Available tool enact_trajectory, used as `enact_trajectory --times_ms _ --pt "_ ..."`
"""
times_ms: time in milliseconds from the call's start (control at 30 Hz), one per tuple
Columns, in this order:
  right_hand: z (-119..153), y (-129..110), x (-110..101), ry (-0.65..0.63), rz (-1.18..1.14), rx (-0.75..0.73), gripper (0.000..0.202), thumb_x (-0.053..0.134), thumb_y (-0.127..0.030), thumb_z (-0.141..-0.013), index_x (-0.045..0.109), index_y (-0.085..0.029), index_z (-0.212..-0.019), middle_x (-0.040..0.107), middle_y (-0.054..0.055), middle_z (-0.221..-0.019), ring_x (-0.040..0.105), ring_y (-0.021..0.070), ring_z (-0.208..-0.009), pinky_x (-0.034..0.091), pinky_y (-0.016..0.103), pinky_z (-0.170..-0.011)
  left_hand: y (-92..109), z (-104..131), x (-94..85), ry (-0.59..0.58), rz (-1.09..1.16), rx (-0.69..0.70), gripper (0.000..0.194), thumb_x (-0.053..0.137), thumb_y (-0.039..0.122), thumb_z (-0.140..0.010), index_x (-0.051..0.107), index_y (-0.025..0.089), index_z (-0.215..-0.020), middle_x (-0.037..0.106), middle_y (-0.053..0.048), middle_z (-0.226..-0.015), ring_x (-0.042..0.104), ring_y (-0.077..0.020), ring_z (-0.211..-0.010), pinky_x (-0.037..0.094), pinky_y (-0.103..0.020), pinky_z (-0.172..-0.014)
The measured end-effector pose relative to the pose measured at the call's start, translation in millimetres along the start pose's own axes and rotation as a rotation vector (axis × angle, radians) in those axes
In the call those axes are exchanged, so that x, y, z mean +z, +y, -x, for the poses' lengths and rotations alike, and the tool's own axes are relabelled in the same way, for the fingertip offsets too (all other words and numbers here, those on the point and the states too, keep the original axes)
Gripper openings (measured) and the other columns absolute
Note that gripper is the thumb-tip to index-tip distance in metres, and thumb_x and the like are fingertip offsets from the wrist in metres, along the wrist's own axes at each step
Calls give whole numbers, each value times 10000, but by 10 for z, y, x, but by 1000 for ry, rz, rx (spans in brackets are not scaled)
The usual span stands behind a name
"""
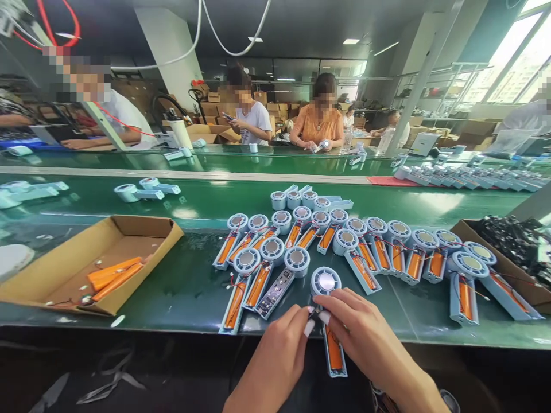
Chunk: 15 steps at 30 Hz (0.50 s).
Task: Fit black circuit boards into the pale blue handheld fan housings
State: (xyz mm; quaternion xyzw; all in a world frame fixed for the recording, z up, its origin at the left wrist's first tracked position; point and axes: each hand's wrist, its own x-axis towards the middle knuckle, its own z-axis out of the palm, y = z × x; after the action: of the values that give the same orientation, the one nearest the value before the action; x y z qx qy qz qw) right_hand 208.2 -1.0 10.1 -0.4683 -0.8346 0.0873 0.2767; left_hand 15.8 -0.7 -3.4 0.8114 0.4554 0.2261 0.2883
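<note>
A light blue handheld fan (326,282) with an open handle lies in front of me, its handle sticking out past the table's front edge. An orange battery (334,350) sits in that handle. Over the fan's neck, my left hand (286,344) pinches at a small dark piece, too small to name. My right hand (359,327) is closed at the same spot, thumb and fingers bent, with fingertips by the lower rim of the fan head. Left of it lies another fan (297,262) with a circuit board (275,293) over its handle.
Several more fans (272,249) with batteries and thin wires crowd the table. A cardboard tray (148,229) at left holds orange batteries (114,276). Another box (512,281) at right holds black parts (516,241). Beyond the green belt (224,198), co-workers (318,123) handle similar pieces.
</note>
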Motion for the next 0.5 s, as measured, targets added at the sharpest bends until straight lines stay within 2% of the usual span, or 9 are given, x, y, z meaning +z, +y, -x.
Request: enact_trajectory --times_ms 100,233,367,433,500 --pt "-17 56 -6 -60 -69 -43 226 472 -125 -1000 644 -233 -1099 667 43 -933 604 200 -831 527 318 -729 51 -33 -81 -55 9 -23 318 303 138 -991 613 208 -1014 659 -64 -984 667 -215 -893 533 -305 -765" --pt "-25 67 50 -16 -94 -38 230 466 -122 -995 658 -222 -1075 683 57 -936 609 216 -843 529 343 -731 42 -64 -91 -64 -14 -10 355 301 78 -938 627 203 -1003 652 -60 -957 659 -211 -869 520 -297 -745" --pt "28 60 4 74 -220 105 210 537 -154 -970 648 -240 -1126 695 47 -1033 645 204 -912 552 323 -801 -34 -44 -3 24 74 -34 387 319 180 -971 660 215 -1150 707 -79 -1017 687 -231 -987 548 -331 -855" --pt "90 61 -73 147 -286 209 225 545 -204 -982 625 -250 -1186 690 49 -1089 663 194 -955 561 297 -827 -75 -14 55 81 125 -119 427 328 265 -981 632 194 -1272 740 -104 -1050 704 -249 -1018 560 -361 -897" --pt "167 57 -148 158 -295 259 257 491 -207 -1005 610 -260 -1226 686 52 -1111 672 191 -991 563 293 -847 -95 18 101 122 154 -241 498 332 338 -978 572 151 -1372 757 -134 -1078 726 -266 -985 575 -395 -891"
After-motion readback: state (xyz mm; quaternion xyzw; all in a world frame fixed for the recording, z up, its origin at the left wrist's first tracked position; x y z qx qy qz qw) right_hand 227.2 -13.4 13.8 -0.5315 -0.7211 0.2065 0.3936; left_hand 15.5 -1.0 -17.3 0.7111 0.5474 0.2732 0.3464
